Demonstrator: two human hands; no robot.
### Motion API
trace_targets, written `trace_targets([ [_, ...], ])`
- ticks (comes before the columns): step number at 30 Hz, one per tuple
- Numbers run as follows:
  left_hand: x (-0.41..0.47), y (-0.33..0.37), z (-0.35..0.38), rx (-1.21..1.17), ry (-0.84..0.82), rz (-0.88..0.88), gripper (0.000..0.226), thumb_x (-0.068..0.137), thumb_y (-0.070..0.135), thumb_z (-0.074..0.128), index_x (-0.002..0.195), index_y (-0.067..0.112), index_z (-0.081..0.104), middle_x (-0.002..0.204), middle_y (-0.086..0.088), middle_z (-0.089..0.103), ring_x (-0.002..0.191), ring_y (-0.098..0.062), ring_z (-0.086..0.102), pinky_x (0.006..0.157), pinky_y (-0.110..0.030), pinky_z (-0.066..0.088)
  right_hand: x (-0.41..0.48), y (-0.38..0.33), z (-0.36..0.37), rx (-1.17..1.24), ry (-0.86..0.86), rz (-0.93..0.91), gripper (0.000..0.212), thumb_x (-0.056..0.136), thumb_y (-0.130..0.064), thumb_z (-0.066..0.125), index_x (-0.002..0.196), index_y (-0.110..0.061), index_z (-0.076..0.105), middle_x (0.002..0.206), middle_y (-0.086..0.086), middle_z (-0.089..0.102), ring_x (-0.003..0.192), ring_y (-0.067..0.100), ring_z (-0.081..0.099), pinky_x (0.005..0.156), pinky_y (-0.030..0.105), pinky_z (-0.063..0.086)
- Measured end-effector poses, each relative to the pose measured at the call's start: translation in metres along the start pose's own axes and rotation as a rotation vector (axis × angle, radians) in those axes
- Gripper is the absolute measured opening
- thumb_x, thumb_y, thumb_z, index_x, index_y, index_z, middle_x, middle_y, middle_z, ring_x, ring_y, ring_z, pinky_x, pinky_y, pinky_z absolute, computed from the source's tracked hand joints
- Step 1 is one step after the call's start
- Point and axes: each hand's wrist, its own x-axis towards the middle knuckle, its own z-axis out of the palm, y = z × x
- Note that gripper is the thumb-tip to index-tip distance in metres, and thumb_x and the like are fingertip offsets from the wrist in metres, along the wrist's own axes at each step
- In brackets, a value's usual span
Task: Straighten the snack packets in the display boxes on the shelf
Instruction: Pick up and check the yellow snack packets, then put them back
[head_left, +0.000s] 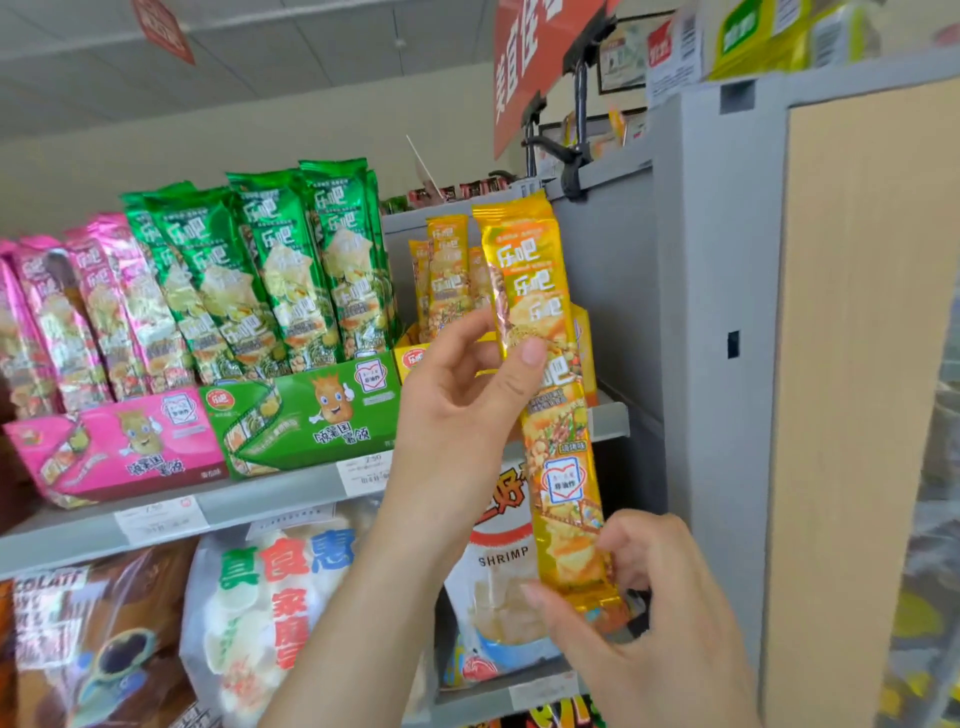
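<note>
The yellow packet is seen to be wrapped in glossy, crinkled metallic foil, as are the green packets and pink packets. The green display box and pink display box are made of printed card with a light sheen. The shelf edge is finished smooth and matt grey.

Bright, even indoor light; shadows soft.
Foil glints on the yellow packet; the shelf bows with lens distortion; cartons and the right edge blur.
</note>
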Motion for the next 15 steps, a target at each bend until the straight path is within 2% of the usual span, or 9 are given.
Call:
trace_targets([
  [2, 0.011, 0.010, 0.001, 0.025, -0.070, 0.083, 0.026, 0.080, 0.029, 0.069, 0.104, 0.023, 0.063, 0.092, 0.007, 0.071, 0.083, -0.008, 0.068, 0.068, -0.027, 0.058, 0.017, -0.007, 0.002, -0.037, 0.008, -0.033, 0.053, 0.061, -0.076, 0.059, 0.102, -0.051, 0.037, 0.088, -0.016, 0.062, 0.079, 0.006, 0.060, 0.068, 0.023, 0.048],
  [4, 0.026, 0.023, 0.002, 0.031, -0.118, 0.166, 0.023, 0.084, 0.024, 0.069, 0.105, 0.022, 0.059, 0.092, 0.011, 0.070, 0.082, -0.006, 0.067, 0.068, -0.024, 0.056, 0.045, -0.020, 0.000, -0.102, 0.036, -0.111, 0.059, 0.067, -0.074, 0.053, 0.116, -0.045, 0.036, 0.102, -0.016, 0.061, 0.089, 0.005, 0.060, 0.074, 0.031, 0.051],
  [6, 0.041, 0.037, 0.006, 0.039, -0.151, 0.243, 0.023, 0.083, 0.021, 0.065, 0.105, 0.021, 0.056, 0.092, 0.011, 0.068, 0.079, -0.005, 0.065, 0.064, -0.022, 0.053, 0.077, -0.035, -0.001, -0.157, 0.098, -0.209, 0.065, 0.075, -0.067, 0.053, 0.128, -0.032, 0.039, 0.110, -0.009, 0.060, 0.098, 0.014, 0.060, 0.074, 0.035, 0.051],
  [8, 0.056, 0.051, 0.011, 0.054, -0.190, 0.307, 0.024, 0.084, 0.018, 0.062, 0.106, 0.019, 0.053, 0.095, 0.008, 0.066, 0.079, -0.005, 0.063, 0.064, -0.021, 0.052, 0.110, -0.049, -0.001, -0.185, 0.141, -0.275, 0.063, 0.081, -0.057, 0.060, 0.132, -0.024, 0.043, 0.111, -0.005, 0.060, 0.099, 0.018, 0.059, 0.072, 0.036, 0.049],
  [12, 0.086, 0.074, 0.014, 0.101, -0.225, 0.416, 0.035, 0.084, 0.009, 0.065, 0.116, 0.008, 0.051, 0.106, -0.010, 0.063, 0.087, -0.012, 0.061, 0.079, -0.026, 0.054, 0.163, -0.067, 0.003, -0.133, 0.200, -0.338, 0.055, 0.081, -0.038, 0.073, 0.127, -0.024, 0.045, 0.108, -0.003, 0.064, 0.094, 0.019, 0.056, 0.065, 0.033, 0.037],
  [14, 0.102, 0.080, 0.014, 0.138, -0.217, 0.389, 0.042, 0.082, 0.007, 0.072, 0.119, 0.002, 0.052, 0.113, -0.020, 0.062, 0.092, -0.018, 0.063, 0.085, -0.031, 0.055, 0.183, -0.072, 0.005, -0.055, 0.209, -0.342, 0.052, 0.080, -0.034, 0.076, 0.116, -0.033, 0.039, 0.096, -0.006, 0.062, 0.087, 0.020, 0.056, 0.060, 0.031, 0.031],
  [15, 0.110, 0.081, 0.013, 0.153, -0.215, 0.366, 0.042, 0.082, 0.005, 0.073, 0.119, 0.002, 0.053, 0.110, -0.018, 0.063, 0.091, -0.017, 0.064, 0.083, -0.029, 0.055, 0.192, -0.073, 0.007, -0.042, 0.195, -0.328, 0.054, 0.079, -0.035, 0.076, 0.113, -0.035, 0.035, 0.094, -0.005, 0.062, 0.087, 0.023, 0.059, 0.060, 0.032, 0.032],
])
